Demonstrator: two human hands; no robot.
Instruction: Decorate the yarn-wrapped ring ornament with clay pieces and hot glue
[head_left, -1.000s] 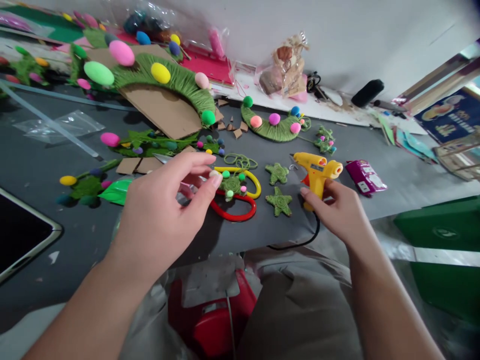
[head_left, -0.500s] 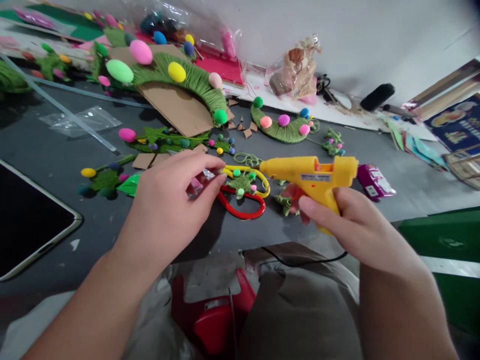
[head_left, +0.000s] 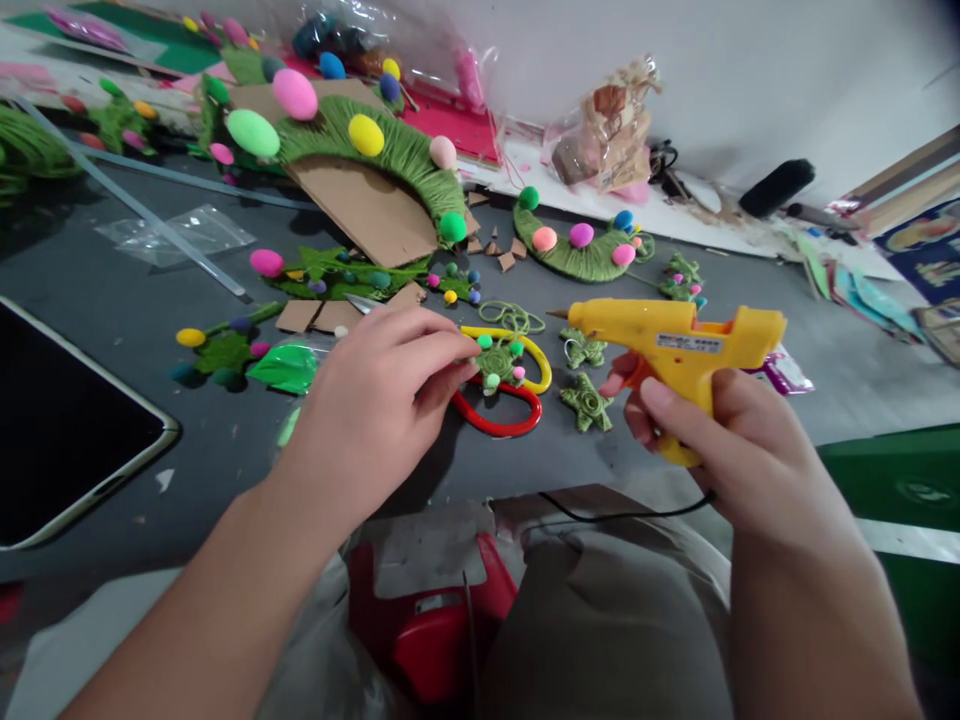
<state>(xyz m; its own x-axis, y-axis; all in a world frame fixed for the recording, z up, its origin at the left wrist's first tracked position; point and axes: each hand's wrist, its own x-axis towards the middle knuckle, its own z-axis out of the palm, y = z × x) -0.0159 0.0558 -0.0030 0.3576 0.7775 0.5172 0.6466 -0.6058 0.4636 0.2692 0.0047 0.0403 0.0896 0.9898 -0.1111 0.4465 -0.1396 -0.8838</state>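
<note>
My right hand (head_left: 712, 420) is wrapped around a yellow glue gun (head_left: 675, 335), its nozzle pointing left and apart from the other things. My left hand (head_left: 405, 385) is closed in a pinch at the left edge of a small green yarn-wrapped star (head_left: 498, 366) with several small pompoms on it. Whatever sits between those fingertips is hidden. Under the star lie scissors (head_left: 501, 428) with one red and one yellow handle loop. Two plain green yarn stars, one a yarn star (head_left: 587, 402) with a coiled middle, lie below the nozzle.
Behind are a large green yarn-wrapped arc (head_left: 409, 165) with pompoms and a smaller crescent (head_left: 581, 258). A tablet-like black device (head_left: 67, 430) lies at left, near a green foil piece (head_left: 289, 368). The gun's black cord (head_left: 622, 517) hangs at the table's front edge.
The glue gun has moved right, its nozzle drawing away from my left fingertips. My left hand has come down to the star's left edge. The view has shifted slightly.
</note>
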